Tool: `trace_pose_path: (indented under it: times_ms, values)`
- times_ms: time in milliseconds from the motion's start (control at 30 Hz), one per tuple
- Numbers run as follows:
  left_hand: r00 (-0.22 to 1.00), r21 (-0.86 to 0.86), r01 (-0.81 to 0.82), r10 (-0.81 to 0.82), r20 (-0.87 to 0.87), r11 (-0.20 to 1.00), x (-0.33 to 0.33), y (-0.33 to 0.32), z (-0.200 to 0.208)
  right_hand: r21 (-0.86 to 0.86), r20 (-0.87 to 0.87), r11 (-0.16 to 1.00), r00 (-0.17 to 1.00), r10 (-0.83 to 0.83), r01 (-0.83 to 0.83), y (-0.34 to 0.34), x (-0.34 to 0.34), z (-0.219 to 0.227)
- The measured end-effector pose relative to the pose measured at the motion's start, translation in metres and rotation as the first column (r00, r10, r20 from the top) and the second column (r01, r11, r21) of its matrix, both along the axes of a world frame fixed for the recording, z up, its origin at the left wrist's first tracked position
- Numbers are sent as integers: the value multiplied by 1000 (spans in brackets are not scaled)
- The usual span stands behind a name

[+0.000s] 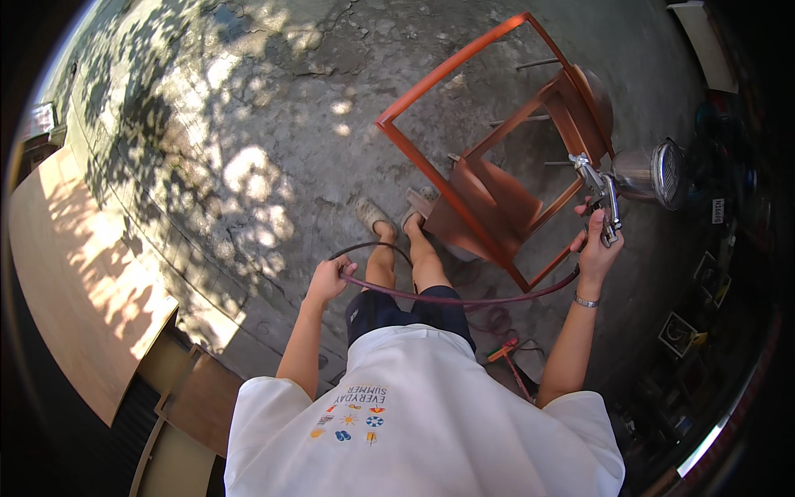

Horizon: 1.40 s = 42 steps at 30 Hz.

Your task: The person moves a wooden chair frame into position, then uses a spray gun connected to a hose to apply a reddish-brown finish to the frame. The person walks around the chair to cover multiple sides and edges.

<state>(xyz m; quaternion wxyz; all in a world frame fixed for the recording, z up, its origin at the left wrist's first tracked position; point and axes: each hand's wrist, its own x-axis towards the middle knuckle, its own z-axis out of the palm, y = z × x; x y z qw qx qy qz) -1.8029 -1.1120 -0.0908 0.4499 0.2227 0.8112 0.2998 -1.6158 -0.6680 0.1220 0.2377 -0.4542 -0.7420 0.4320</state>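
My right hand grips a metal spray gun with a round silver cup at its side. From the gun's lower end a dark red hose sags across in front of my legs. My left hand is closed around that hose at the left. Just beyond the gun stands a reddish-brown wooden frame, tilted in view. Brown wooden panels show inside and behind it, and a rounded brown piece sits at its far right corner.
Concrete floor spreads ahead, dappled with sunlight at left. Large wooden boards lie at the left, with smaller panels nearby. An orange-handled tool and coiled hose are by my right side. Dark clutter fills the right edge.
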Motion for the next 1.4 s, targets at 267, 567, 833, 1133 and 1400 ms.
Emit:
trace_pose_path:
  times_ms: [267, 567, 833, 1133, 1400]
  values:
    - [985, 38, -33, 39, -171, 999, -14, 31, -16, 108, -78, 983, 987, -139, 147, 68, -13, -17]
    - [956, -21, -126, 116, -270, 992, -5, 61, -45, 106, -102, 972, 975, -200, 210, 141, -25, -75]
    - [978, -110, -10, -13, -206, 994, 14, 64, -70, 112, -136, 971, 971, -197, 213, 228, -43, -133]
    - [959, -152, -198, 159, -237, 968, -9, 107, -78, 42, -136, 966, 959, -248, 256, 308, -65, -207]
    - [883, -11, -318, 292, -367, 948, -23, 187, -24, 58, -168, 949, 941, -295, 308, 376, -107, -257]
